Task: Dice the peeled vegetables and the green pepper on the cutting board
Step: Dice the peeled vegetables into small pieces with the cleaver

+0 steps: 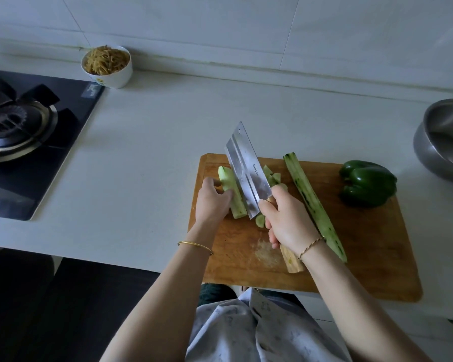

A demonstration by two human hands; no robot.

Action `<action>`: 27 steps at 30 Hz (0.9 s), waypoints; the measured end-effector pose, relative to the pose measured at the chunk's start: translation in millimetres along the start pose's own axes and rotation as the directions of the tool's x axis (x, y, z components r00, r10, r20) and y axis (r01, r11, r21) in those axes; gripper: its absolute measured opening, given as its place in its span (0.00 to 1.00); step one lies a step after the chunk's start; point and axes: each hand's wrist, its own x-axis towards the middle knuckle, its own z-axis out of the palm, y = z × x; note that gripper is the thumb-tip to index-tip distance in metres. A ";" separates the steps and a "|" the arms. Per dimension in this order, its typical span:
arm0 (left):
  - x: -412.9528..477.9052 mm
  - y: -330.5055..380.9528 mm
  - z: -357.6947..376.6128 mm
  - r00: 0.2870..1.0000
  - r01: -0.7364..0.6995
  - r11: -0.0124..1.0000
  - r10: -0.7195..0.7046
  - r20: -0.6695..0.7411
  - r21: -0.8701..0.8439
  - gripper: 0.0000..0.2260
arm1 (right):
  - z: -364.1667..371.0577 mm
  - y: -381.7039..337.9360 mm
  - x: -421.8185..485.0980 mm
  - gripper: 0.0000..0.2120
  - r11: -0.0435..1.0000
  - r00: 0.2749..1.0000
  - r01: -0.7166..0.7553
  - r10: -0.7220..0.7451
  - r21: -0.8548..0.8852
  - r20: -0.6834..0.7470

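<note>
With our left hand (pixel 213 198) clamped on the peeled piece (pixel 232 194) at the cutting board's (pixel 364 270) ten o'clock and our right hand (pixel 285 218) gripping the cleaver (pixel 246 173), we should cut straight down in even steps.

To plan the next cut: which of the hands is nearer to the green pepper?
Right. The right hand, gripping the cleaver, is left of the green pepper; the left hand, holding the short peeled piece, is farther left.
</note>
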 end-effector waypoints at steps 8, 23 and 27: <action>-0.7 1.3 0.7 1.000 0.015 0.999 -0.015 -0.012 -0.032 0.11 | 0.5 -2.7 -3.4 0.09 0.999 0.999 0.013 -0.012 -0.048 0.035; -2.6 2.5 3.4 0.999 0.013 0.996 -0.016 -0.040 -0.088 0.10 | 6.1 -14.2 5.2 0.07 0.989 0.999 0.009 -0.002 -0.148 0.044; -2.2 2.5 3.8 0.998 0.042 0.993 -0.046 -0.032 -0.110 0.11 | -1.2 -13.4 0.4 0.07 0.987 0.996 -0.006 0.020 -0.159 0.085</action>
